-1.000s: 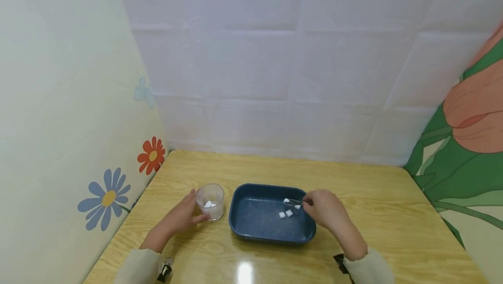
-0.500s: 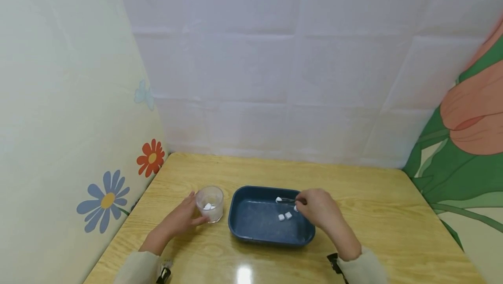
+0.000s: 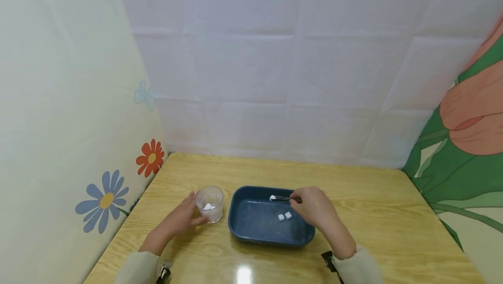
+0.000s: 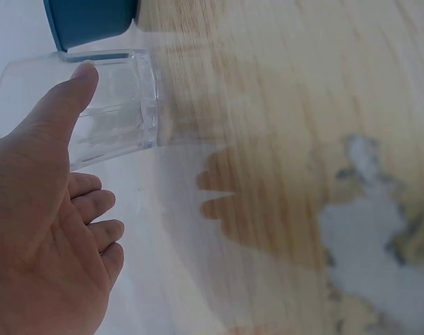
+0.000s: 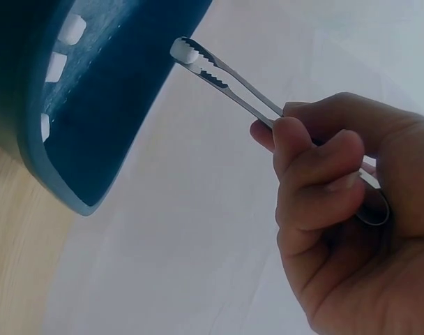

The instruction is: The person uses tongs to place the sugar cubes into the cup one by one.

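My left hand (image 3: 178, 220) steadies a clear drinking glass (image 3: 214, 213), thumb along its near side and fingers round the back left. A few white cubes lie inside the glass. In the left wrist view the thumb lies against the glass (image 4: 121, 122), with the other fingers bent beside it. My right hand (image 3: 316, 207) pinches metal tweezers (image 5: 250, 99), whose toothed tips clasp one small white cube (image 5: 187, 52). In the head view the tips are over the far part of a dark blue rectangular tray (image 3: 251, 228). Loose white cubes (image 3: 288, 215) lie on the tray's floor.
The tray stands on a wood-grain table (image 3: 377, 214), just right of the glass. A white cloth (image 3: 251, 79) hangs behind the table. Flower-printed sheets rise at the left (image 3: 59, 114) and right (image 3: 471, 144).
My right hand has moved left with the tweezers, carrying the clasped cube from the tray's right side toward the middle of its far side. The left hand has stayed at the glass.
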Available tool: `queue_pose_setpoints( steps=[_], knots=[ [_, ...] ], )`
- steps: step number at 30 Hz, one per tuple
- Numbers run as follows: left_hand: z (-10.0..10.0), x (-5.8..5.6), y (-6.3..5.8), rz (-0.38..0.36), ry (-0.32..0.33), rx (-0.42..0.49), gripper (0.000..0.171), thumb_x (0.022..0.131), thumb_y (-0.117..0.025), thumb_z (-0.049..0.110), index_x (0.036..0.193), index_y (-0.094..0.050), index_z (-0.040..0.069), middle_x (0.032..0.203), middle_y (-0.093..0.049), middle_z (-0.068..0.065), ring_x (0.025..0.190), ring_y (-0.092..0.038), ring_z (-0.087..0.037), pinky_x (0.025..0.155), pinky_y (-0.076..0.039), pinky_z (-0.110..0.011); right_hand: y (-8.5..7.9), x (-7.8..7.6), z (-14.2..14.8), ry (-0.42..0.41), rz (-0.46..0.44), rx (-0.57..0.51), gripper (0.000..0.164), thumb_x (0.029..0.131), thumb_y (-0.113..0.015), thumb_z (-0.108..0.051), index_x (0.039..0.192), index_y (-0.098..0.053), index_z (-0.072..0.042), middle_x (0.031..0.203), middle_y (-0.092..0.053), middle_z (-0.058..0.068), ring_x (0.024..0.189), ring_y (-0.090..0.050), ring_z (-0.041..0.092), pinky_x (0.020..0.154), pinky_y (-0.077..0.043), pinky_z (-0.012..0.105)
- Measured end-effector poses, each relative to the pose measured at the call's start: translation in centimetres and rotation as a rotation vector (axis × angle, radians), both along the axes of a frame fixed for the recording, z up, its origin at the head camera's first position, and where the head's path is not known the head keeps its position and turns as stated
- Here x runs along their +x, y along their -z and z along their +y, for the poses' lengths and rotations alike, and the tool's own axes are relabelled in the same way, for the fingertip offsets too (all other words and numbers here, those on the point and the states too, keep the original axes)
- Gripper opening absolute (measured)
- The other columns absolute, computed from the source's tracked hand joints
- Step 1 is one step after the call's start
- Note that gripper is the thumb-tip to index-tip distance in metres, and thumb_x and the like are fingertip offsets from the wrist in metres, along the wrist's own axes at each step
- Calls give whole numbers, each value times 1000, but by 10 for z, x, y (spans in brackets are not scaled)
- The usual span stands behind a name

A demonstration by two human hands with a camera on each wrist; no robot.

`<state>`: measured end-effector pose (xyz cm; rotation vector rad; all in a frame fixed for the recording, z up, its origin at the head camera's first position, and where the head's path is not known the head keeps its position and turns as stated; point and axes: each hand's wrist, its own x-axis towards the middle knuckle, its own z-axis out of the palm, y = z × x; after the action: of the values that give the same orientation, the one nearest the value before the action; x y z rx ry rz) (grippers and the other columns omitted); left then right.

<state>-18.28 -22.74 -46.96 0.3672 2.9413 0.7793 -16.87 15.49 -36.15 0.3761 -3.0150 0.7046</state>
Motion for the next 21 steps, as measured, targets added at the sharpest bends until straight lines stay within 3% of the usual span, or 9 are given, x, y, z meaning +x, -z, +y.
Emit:
queue_pose_setpoints(
  steps=[21],
  knots=[
    [-2,0,0,13,17,9,92,78,-69,51,147,-26,9,149,-31,-18,140,-18,-38,109,-22,-57,-5,0,-23,-52,26,-73,16,87,-64,-19,98,-73,-13,88,-70,-2,69,-61,5,60,-52,26]
  ],
)
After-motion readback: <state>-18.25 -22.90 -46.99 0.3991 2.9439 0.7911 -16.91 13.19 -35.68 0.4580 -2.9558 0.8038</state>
